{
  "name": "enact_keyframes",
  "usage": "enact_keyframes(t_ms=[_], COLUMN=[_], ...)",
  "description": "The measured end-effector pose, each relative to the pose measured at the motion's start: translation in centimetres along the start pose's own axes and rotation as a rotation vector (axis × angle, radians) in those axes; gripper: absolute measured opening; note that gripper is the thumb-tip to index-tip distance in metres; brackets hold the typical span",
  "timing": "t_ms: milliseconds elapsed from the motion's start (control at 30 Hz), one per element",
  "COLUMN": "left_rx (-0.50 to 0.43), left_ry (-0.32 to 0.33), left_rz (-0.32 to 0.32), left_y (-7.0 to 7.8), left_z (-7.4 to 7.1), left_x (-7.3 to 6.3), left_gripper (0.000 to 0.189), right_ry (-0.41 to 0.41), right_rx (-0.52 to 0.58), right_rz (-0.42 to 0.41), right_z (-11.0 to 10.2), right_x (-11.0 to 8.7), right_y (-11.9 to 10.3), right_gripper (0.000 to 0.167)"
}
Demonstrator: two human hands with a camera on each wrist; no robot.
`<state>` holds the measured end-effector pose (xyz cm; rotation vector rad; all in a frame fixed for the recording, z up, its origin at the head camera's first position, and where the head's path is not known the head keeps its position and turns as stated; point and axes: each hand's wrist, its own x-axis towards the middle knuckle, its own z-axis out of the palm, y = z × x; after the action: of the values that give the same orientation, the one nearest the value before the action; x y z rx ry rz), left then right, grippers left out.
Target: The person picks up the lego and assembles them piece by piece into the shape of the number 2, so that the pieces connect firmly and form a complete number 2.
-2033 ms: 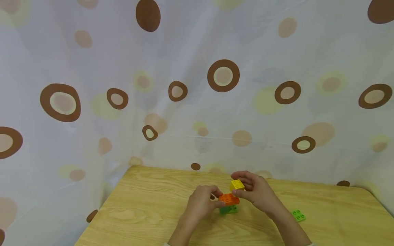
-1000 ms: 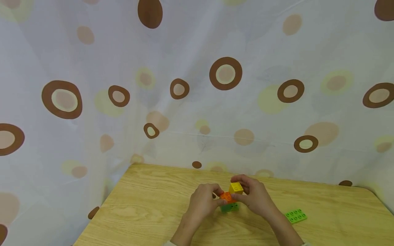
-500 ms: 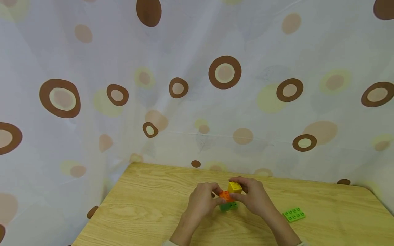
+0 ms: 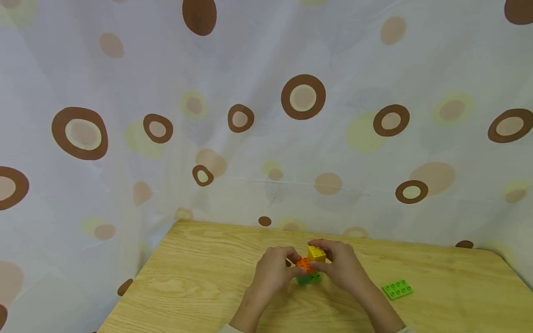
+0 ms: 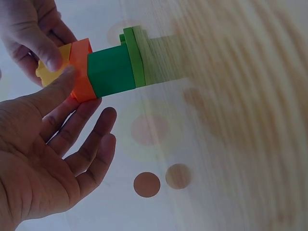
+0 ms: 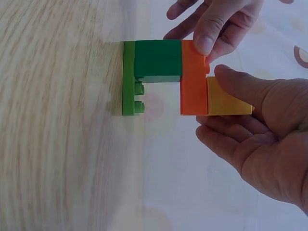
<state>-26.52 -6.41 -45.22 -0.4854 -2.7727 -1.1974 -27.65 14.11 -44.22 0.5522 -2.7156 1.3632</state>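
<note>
Between both hands a small stack of toy building bricks stands on the wooden table [image 4: 200, 286]. At its bottom lies a light green plate [image 6: 128, 96], with a dark green brick [image 6: 159, 58] on one half. An orange brick [image 6: 194, 94] spans above and overhangs the plate's bare studs. My left hand [image 4: 271, 270] pinches the orange brick between thumb and fingers; its other fingers are spread. A yellow brick [image 4: 317, 253] sits on the orange brick's right half, touching it. Thumb and fingers of my right hand [image 4: 344, 264] grip that yellow brick from the right.
A loose light green plate [image 4: 397, 289] lies studs up on the table, right of my right forearm. Behind the table hangs a pale curtain [image 4: 258, 92] with brown and beige dots.
The yellow brick has come down onto the orange brick's right half with my right hand. My right forearm has shifted left, uncovering the whole loose green plate. My left hand keeps its pinch.
</note>
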Motion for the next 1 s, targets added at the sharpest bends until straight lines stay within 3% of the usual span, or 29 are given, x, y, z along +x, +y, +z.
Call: enact_keyframes(t_ms=[433,767,900,1000], left_rx=[-0.078,-0.056,-0.046,-0.032], left_ry=[-0.035,-0.05,-0.05,-0.051], left_rz=[-0.025,-0.056,-0.071,-0.084], left_y=[-1.5,-2.3,-2.2,-2.1], left_z=[-0.7,-1.1,-1.2,-1.3], left_x=[0.2,-0.2,-0.1,-0.1], left_gripper=[0.018,0.018,0.018,0.019], right_ry=[-0.015,-0.02,-0.091,-0.098], right_rx=[0.067,0.112,0.173,0.244], right_rz=[-0.026,-0.011,-0.06,-0.06], right_z=[1.1,2.1,0.4,-2.8], right_x=[0.6,0.5,0.6,0.0], right_y=[0.5,0.4,1.1,2.9], right_gripper=[0.042,0.044,0.05,0.058])
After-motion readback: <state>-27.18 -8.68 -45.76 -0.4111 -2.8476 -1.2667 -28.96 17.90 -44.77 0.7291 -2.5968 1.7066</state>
